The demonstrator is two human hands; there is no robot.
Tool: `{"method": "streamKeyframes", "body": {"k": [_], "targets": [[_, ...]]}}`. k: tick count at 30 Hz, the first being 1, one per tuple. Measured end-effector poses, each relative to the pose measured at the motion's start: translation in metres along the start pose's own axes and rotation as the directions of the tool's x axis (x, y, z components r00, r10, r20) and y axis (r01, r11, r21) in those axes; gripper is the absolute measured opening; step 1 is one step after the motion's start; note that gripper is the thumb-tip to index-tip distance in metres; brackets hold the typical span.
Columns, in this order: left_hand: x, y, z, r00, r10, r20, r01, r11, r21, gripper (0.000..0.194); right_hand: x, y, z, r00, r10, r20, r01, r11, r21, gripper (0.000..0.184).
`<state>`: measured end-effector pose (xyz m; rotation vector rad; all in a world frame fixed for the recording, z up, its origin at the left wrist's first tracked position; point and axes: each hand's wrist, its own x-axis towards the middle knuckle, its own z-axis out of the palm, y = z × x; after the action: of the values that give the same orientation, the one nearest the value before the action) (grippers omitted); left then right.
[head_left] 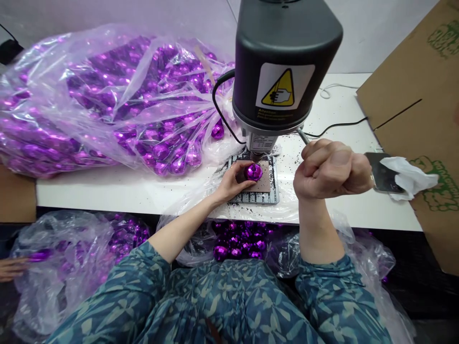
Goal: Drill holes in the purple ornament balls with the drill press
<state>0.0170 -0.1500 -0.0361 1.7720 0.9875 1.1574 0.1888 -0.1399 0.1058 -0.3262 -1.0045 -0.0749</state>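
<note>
"What are those hands doing?"

"They're well apart. The left hand (231, 184) pinches a purple ball (253, 172) on a brown board (264, 186), directly beneath the drill press (287, 52). The right hand (328, 169) is closed in a fist at the lever (303, 136)."

"And around them?"

"Dark specks on the metal base (274, 193); left, a bulging clear bag (118, 105) of such balls on the white table (89, 196); right, a crumpled tissue (409, 174) near a cardboard box (405, 114)."
</note>
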Motion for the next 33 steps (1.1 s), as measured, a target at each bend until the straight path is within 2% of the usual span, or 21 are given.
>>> {"method": "streamKeyframes", "body": {"k": [2,8,15,18,21,22,24,26,27,29,31,32,33], "targets": [[0.000,-0.001,0.000,1.000,0.008,0.001,-0.008,1.000,-0.015,0.056,0.000,0.001,-0.001,1.000,-0.021,0.013,0.021,1.000,-0.007,0.054],[0.000,-0.003,0.001,0.998,0.063,-0.013,-0.063,0.998,-0.020,0.055,0.004,-0.002,0.001,0.966,-0.189,0.177,0.175,0.980,0.091,0.040],[0.000,-0.005,0.002,0.996,0.084,-0.013,-0.085,0.996,-0.024,0.054,-0.001,-0.005,-0.007,0.941,-0.237,0.243,0.219,0.971,0.097,0.046],[0.001,-0.006,0.003,0.998,0.067,-0.018,-0.068,0.998,-0.014,0.054,0.005,-0.010,0.000,0.958,-0.179,0.225,0.171,0.984,0.055,0.050],[0.002,-0.002,0.003,0.998,0.042,-0.039,-0.041,0.998,0.036,0.053,0.027,-0.014,0.018,0.982,-0.011,0.191,0.017,0.999,-0.033,0.051],[0.001,0.002,0.002,0.997,0.036,-0.064,-0.032,0.997,0.067,0.051,0.036,-0.014,0.025,0.977,0.115,0.177,-0.104,0.992,-0.070,0.051],[-0.008,0.014,-0.003,0.990,0.042,-0.137,-0.022,0.989,0.146,0.048,0.052,-0.013,0.036,0.965,0.182,0.189,-0.170,0.982,-0.078,0.051],[-0.026,0.031,-0.011,0.986,0.083,-0.144,-0.049,0.974,0.221,0.045,0.062,-0.011,0.043,0.949,0.240,0.205,-0.231,0.971,-0.068,0.053],[-0.038,0.041,-0.017,0.990,0.108,-0.087,-0.084,0.966,0.244,0.043,0.064,-0.010,0.044,0.941,0.266,0.211,-0.258,0.964,-0.062,0.054],[-0.066,0.060,-0.030,0.976,0.144,0.164,-0.183,0.949,0.256,0.040,0.065,-0.008,0.044,0.931,0.293,0.216,-0.291,0.956,-0.042,0.054],[-0.090,0.073,-0.041,0.892,0.134,0.431,-0.280,0.913,0.295,0.043,0.063,-0.008,0.042,0.937,0.284,0.204,-0.289,0.957,-0.009,0.050],[-0.098,0.075,-0.047,0.853,0.118,0.509,-0.312,0.896,0.316,0.046,0.061,-0.009,0.041,0.940,0.275,0.203,-0.281,0.960,0.002,0.048],[-0.100,0.075,-0.052,0.836,0.108,0.539,-0.331,0.882,0.336,0.047,0.060,-0.010,0.040,0.943,0.268,0.200,-0.274,0.962,0.002,0.047]]}}
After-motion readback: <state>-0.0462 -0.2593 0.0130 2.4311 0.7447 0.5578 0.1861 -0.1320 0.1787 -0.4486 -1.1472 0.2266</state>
